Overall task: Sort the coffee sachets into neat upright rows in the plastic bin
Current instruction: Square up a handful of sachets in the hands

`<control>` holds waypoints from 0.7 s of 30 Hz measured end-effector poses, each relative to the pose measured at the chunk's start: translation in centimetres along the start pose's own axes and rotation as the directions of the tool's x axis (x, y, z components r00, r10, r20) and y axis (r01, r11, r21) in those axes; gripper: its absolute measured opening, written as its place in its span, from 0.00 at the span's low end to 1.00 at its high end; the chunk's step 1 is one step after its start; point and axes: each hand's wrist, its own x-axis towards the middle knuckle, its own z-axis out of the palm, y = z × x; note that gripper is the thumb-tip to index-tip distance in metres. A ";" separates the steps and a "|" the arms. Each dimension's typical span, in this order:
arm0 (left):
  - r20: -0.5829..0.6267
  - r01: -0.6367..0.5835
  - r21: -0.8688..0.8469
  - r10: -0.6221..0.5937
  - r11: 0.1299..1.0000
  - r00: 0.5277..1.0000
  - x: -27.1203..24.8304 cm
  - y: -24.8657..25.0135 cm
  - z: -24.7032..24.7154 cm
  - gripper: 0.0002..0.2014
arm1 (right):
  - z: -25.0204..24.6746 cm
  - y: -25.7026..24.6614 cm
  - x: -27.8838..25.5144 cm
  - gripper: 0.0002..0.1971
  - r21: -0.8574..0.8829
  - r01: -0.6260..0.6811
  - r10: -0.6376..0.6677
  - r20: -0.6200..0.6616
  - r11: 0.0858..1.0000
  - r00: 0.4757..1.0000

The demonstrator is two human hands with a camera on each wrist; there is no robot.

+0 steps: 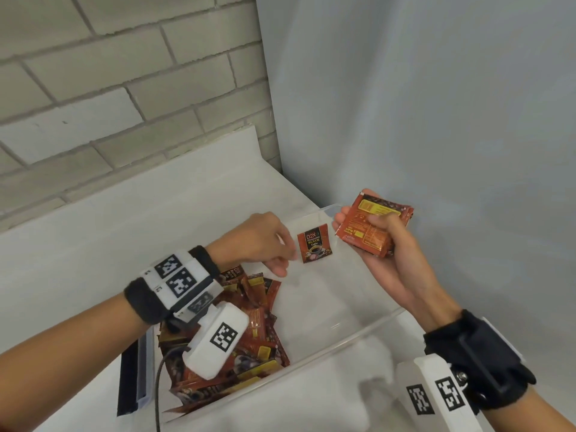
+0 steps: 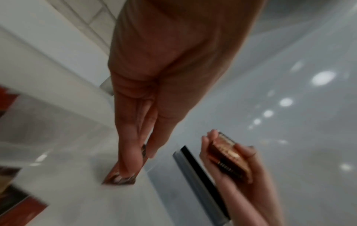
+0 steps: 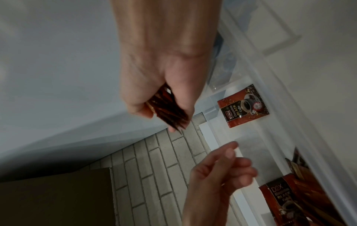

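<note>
Early stage: one sachet (image 1: 314, 243) stands against the far wall of the plastic bin (image 1: 352, 336) beside the left hand (image 1: 265, 241), whose grip looks loosely apart, while the right hand (image 1: 385, 247) clamps a gathered stack (image 1: 372, 227); the loose heap (image 1: 249, 335) remains unsorted.
</note>
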 end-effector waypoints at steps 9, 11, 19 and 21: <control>-0.210 -0.369 -0.146 0.335 0.918 0.918 -1.5 3.4 0.2 0.17 | 0.2 0.1 0.0 0.25 -0.195 -0.054 0.071 0.082 0.979 0.994; -0.242 -0.377 -0.148 0.336 0.914 0.910 -1.3 3.4 0.3 0.16 | 0.2 0.2 -0.1 0.24 -0.224 -0.061 0.086 0.103 0.973 0.991; -0.369 -0.512 -0.255 0.407 0.820 0.835 -1.7 3.8 -0.3 0.05 | 0.1 0.8 0.0 0.41 -0.270 -0.055 0.095 0.135 0.961 0.986; -0.449 -0.641 -0.172 0.520 0.748 0.727 -2.3 3.9 -0.8 0.04 | -0.1 1.0 0.2 0.48 -0.257 -0.081 0.114 0.115 0.963 0.987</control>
